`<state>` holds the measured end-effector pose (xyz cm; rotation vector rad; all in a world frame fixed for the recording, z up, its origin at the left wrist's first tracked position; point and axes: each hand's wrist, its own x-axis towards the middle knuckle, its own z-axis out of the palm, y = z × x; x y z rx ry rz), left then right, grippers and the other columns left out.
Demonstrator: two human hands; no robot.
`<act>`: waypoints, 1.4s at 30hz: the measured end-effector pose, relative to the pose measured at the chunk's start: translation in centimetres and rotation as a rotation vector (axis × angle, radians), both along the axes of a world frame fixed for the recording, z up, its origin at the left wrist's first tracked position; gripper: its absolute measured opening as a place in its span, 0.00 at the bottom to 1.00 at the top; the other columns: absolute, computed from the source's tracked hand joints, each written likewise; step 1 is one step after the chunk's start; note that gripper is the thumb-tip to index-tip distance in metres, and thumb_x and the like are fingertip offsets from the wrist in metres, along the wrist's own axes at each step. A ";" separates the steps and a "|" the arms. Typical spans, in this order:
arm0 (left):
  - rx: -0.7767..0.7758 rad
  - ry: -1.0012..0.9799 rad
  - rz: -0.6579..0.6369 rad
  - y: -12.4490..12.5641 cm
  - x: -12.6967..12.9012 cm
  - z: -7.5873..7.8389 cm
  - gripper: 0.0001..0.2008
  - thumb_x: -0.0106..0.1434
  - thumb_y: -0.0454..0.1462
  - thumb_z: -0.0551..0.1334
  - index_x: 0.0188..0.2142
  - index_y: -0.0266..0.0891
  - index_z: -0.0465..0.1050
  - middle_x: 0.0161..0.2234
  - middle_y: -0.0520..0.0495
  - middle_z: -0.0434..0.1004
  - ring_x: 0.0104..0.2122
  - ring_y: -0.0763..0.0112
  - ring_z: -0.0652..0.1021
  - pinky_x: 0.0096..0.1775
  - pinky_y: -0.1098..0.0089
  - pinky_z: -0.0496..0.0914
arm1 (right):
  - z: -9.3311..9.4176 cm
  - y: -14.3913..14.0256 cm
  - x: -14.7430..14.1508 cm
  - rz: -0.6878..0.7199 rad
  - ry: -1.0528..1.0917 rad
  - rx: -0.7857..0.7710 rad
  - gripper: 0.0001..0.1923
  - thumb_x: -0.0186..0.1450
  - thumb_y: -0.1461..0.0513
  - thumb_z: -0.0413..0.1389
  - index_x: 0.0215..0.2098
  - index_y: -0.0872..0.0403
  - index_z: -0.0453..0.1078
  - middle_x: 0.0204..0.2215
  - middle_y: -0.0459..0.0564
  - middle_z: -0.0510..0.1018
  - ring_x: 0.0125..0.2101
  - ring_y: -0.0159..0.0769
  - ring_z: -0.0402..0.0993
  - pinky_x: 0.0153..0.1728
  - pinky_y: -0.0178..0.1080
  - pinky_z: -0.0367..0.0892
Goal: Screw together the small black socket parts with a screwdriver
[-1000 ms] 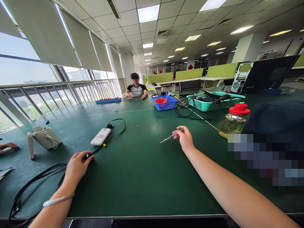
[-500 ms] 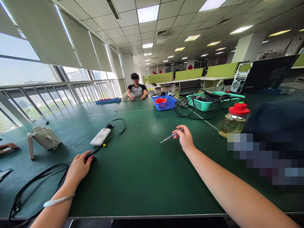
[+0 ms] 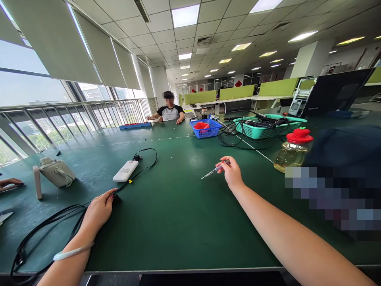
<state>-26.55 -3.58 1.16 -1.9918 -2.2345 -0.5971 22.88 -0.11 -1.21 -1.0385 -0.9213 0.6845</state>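
My right hand (image 3: 232,174) is closed round the handle of a slim screwdriver (image 3: 210,172) and holds it above the table. The handle looks see-through, and the thin metal shaft points left and slightly down. On the left, my left hand (image 3: 99,209) is closed on a black cable (image 3: 120,189), low over the table. A small black block (image 3: 117,200), perhaps a plug, shows under its fingertips; the fingers partly hide it. Beyond that hand lies a white power strip (image 3: 125,171) with a black plug (image 3: 137,157) at its far end.
Loops of black cable (image 3: 47,222) lie at left, near a beige bottle (image 3: 58,172). Another person's hand (image 3: 10,184) rests at the left edge. A blue basket (image 3: 206,133), a green basket (image 3: 256,132) and a red-lidded jar (image 3: 293,153) stand beyond. A person (image 3: 170,111) sits opposite.
My left hand's fingers have shifted slightly and drawn closer together at the cable. The right hand and screwdriver stay put. The person opposite has moved one arm out to my left.
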 end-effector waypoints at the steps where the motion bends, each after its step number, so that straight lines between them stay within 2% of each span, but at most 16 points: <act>1: 0.012 -0.006 0.005 0.0 0.0 0.0 0.28 0.65 0.44 0.47 0.55 0.40 0.77 0.45 0.38 0.83 0.48 0.49 0.80 0.50 0.56 0.73 | 0.0 0.0 0.0 0.002 -0.004 -0.001 0.11 0.55 0.56 0.56 0.35 0.51 0.66 0.24 0.44 0.79 0.19 0.32 0.72 0.30 0.41 0.69; 12: 0.055 -0.104 -0.017 -0.3 -0.3 0.0 0.26 0.63 0.47 0.53 0.54 0.44 0.78 0.50 0.40 0.81 0.46 0.50 0.80 0.47 0.56 0.74 | 0.3 -0.3 -0.1 0.014 -0.009 -0.001 0.12 0.54 0.55 0.56 0.34 0.50 0.66 0.24 0.43 0.79 0.19 0.32 0.71 0.30 0.41 0.69; 20: 0.026 -0.075 -0.114 0.0 -0.6 -0.5 0.28 0.61 0.48 0.52 0.54 0.43 0.78 0.53 0.42 0.79 0.52 0.52 0.78 0.52 0.59 0.72 | 0.3 -0.3 -0.1 0.009 -0.015 -0.001 0.11 0.54 0.55 0.56 0.34 0.51 0.66 0.24 0.43 0.79 0.19 0.32 0.71 0.30 0.41 0.69; 27: -0.020 -0.057 -0.042 -0.1 -0.1 -0.1 0.27 0.63 0.49 0.52 0.53 0.42 0.79 0.47 0.42 0.83 0.49 0.50 0.80 0.50 0.58 0.73 | 0.2 -0.3 0.0 0.018 -0.027 -0.002 0.11 0.55 0.55 0.56 0.35 0.51 0.66 0.24 0.43 0.79 0.19 0.32 0.71 0.30 0.40 0.69; 30: 0.060 -0.042 0.080 -0.3 -0.4 0.0 0.26 0.66 0.47 0.48 0.51 0.41 0.79 0.45 0.39 0.83 0.47 0.49 0.80 0.47 0.56 0.74 | 0.2 -0.2 0.0 0.014 -0.025 0.005 0.11 0.56 0.55 0.57 0.35 0.51 0.66 0.24 0.43 0.79 0.19 0.32 0.71 0.29 0.40 0.69; 32: 0.098 -0.002 0.167 -0.4 -1.0 -0.1 0.24 0.65 0.44 0.50 0.49 0.39 0.80 0.44 0.37 0.83 0.46 0.47 0.80 0.46 0.55 0.74 | 0.1 -0.2 0.0 0.011 -0.025 0.008 0.11 0.56 0.55 0.57 0.35 0.51 0.66 0.24 0.43 0.78 0.19 0.32 0.71 0.29 0.40 0.69; 37: -0.034 0.120 0.254 -0.5 -2.0 -0.7 0.21 0.60 0.48 0.57 0.41 0.37 0.80 0.43 0.28 0.81 0.45 0.37 0.78 0.44 0.47 0.73 | 0.2 -0.2 0.0 0.014 -0.028 0.000 0.10 0.56 0.57 0.55 0.35 0.51 0.66 0.24 0.43 0.79 0.19 0.31 0.71 0.29 0.40 0.69; 42: -0.089 0.110 0.290 -0.8 -1.1 -0.3 0.18 0.61 0.45 0.55 0.41 0.38 0.79 0.45 0.30 0.81 0.49 0.32 0.76 0.45 0.46 0.71 | 0.1 -0.2 0.0 0.015 -0.028 0.005 0.10 0.55 0.57 0.56 0.35 0.51 0.66 0.24 0.43 0.79 0.19 0.32 0.71 0.29 0.40 0.70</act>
